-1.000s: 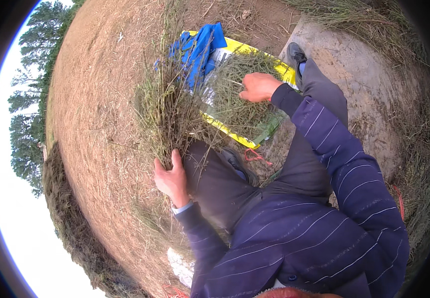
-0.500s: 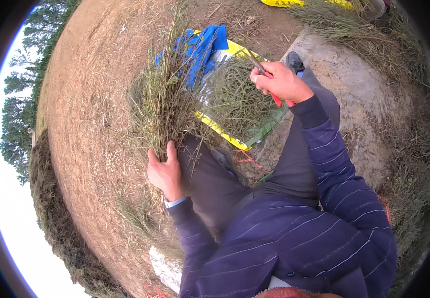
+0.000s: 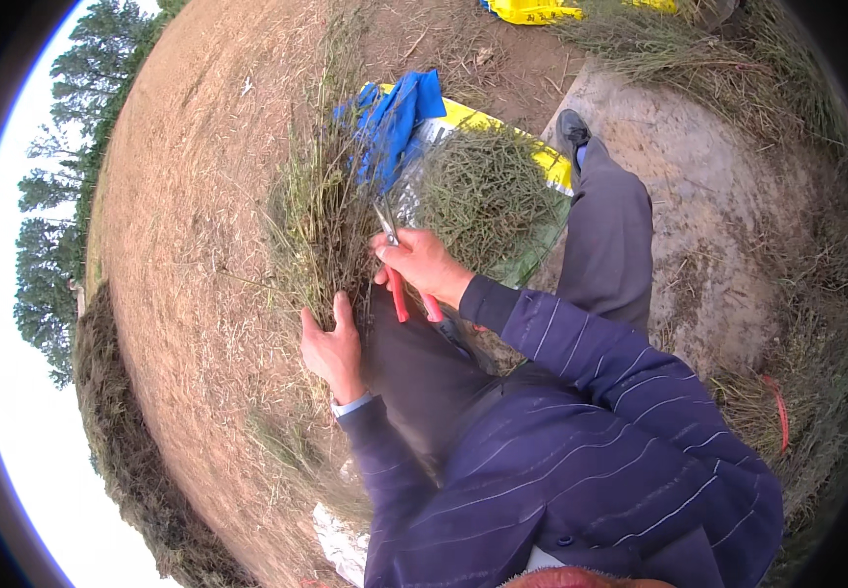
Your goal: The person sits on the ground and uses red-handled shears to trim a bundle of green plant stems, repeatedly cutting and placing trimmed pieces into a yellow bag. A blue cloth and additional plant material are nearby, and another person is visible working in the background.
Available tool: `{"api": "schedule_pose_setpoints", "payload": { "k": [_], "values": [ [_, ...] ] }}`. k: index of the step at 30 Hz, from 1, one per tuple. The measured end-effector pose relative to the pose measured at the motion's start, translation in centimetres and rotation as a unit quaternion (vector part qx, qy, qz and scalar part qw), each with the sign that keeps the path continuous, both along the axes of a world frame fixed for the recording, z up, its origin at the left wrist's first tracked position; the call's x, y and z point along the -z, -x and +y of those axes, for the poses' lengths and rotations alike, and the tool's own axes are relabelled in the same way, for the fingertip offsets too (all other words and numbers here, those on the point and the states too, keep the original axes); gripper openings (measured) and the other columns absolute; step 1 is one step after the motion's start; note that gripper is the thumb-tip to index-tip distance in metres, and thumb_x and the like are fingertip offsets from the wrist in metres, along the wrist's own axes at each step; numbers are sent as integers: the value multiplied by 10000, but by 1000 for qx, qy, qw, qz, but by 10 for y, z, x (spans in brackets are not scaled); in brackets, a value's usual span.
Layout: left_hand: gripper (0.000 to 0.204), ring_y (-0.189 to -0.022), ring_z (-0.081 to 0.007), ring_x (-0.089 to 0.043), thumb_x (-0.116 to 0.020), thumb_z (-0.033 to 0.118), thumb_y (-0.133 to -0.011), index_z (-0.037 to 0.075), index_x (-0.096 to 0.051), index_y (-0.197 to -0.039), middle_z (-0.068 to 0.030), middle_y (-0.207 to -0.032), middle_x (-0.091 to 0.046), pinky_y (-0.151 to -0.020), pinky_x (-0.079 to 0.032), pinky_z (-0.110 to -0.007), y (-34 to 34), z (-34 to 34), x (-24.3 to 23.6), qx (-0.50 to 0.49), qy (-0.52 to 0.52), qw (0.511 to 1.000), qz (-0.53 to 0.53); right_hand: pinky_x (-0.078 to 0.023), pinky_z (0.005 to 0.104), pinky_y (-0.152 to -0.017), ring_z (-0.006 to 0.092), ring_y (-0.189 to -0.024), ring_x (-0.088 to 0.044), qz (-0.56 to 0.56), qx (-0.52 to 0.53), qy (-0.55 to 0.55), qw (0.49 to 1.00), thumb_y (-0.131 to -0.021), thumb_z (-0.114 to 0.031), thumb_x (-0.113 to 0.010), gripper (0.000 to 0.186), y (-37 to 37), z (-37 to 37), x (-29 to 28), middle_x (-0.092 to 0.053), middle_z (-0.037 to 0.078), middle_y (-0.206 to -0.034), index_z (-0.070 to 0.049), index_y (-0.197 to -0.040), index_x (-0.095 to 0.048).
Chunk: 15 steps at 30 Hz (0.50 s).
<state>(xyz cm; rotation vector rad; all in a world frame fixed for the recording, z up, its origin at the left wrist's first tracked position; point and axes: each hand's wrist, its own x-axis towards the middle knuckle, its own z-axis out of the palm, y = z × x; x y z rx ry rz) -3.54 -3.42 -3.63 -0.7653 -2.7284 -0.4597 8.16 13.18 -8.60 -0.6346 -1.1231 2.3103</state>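
Note:
My left hand [image 3: 333, 348] grips the lower ends of an upright bundle of dry green-brown plant stalks [image 3: 321, 211] beside my left thigh. My right hand [image 3: 419, 263] holds pruning shears [image 3: 399, 294] with red handles, their metal blades pointing up at the right side of the bundle. Whether the blades touch a stalk I cannot tell. Just beyond my right hand, a heap of cut green sprigs [image 3: 488, 201] lies on a yellow, white and green sack [image 3: 553, 165]. A blue cloth [image 3: 399, 118] rests on the sack's far left corner, partly behind the stalks.
Straw-strewn bare ground [image 3: 189, 196] stretches out to the left. At the right is a flat stone-like slab [image 3: 684, 186], with my shoe [image 3: 571, 129] at its edge. More cut plants [image 3: 708, 59] lie at the far right, near a yellow sack [image 3: 537, 10]. A red string [image 3: 779, 412] lies among plants.
My right hand has moved left and nearer with the shears, from above the sprig heap to the stalk bundle. My left hand keeps its hold on the stalks.

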Motion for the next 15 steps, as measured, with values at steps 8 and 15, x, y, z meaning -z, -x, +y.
{"api": "schedule_pose_setpoints", "payload": {
  "k": [8,15],
  "values": [
    [756,-944,-489,-732,-909,538,-781,-43,-645,-1185,-283,-1003,-759,-821,-570,-531,-15,-6,-20,54,-28,996,-67,-585,322,-678,166,-729,-720,29,-16,1,999,-1066,-158,-631,308,23,-28,-11,-790,134,-911,52,-1290,-643],
    [574,-854,-452,-721,-919,437,-779,16,-656,-1067,-220,-931,-737,-742,-559,-531,-20,-2,-5,43,-12,999,28,-623,334,-770,225,-894,-771,4,-67,5,998,-1084,-103,-574,420,-27,-5,-20,-757,199,-1089,104,-1448,-548]
  ]
}}
